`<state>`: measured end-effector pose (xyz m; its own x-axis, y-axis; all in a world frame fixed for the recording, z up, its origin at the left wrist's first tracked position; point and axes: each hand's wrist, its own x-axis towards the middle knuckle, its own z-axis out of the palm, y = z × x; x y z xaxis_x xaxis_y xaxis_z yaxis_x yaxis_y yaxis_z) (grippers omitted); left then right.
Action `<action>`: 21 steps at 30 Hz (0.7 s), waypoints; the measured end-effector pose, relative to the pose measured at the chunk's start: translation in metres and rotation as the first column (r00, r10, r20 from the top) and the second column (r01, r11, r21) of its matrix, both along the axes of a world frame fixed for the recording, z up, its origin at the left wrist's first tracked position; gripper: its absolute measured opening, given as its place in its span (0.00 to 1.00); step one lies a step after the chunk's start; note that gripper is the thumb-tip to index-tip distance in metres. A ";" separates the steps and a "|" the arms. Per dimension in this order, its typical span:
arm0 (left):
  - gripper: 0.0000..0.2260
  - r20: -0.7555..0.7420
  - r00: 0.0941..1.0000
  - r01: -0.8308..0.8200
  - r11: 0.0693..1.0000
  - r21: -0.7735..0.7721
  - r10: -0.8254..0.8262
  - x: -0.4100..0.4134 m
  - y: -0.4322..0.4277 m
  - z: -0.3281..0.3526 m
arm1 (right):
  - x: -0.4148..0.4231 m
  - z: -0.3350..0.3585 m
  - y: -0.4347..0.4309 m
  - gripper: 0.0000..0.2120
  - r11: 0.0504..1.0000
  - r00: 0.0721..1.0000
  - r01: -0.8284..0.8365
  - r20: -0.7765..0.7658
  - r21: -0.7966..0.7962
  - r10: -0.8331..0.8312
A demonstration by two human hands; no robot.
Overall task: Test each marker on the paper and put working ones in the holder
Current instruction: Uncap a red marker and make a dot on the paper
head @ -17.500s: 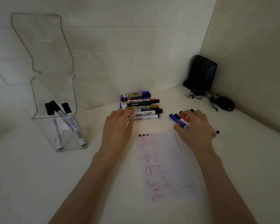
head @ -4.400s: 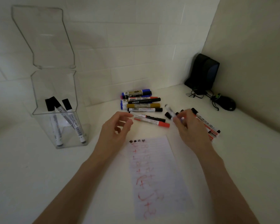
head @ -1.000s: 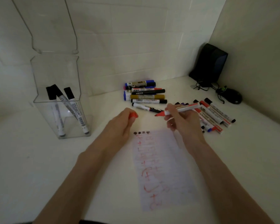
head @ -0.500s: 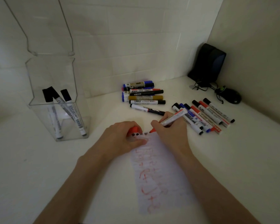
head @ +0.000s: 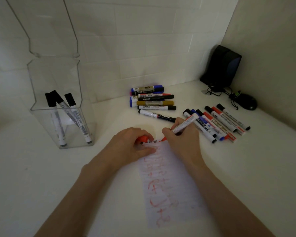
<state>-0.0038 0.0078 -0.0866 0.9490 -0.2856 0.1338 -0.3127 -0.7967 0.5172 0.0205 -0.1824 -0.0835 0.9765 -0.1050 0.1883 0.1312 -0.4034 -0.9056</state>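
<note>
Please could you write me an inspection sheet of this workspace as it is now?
Surface: white counter, dimly lit.
Job's things: paper with red scribbles; uncapped red marker, tip at the paper's top edge; clear holder with three black-capped markers; marker pile at the back; marker row on the right.
Clutter: black speaker, mouse.
Hands: left hand holds the red cap and rests on the paper; right hand grips the red marker.
Cables: tangled black cable by the speaker.
Surroundings: white tiled wall.

Uncapped red marker touches scribbled paper.
</note>
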 end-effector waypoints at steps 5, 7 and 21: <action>0.16 0.003 1.000 0.000 1.000 -0.001 0.000 -0.001 0.000 0.000 | -0.002 0.001 0.000 0.14 0.999 0.999 -0.024 -0.023 0.022 0.025; 0.16 0.004 1.000 -0.003 1.000 0.001 0.003 -0.001 0.000 0.000 | -0.002 0.000 0.000 0.14 0.999 0.999 -0.039 -0.018 0.008 0.039; 0.16 -0.005 1.000 -0.008 1.000 0.005 0.008 -0.002 0.000 0.001 | 0.000 0.001 -0.001 0.13 0.999 0.999 -0.012 -0.044 0.048 0.014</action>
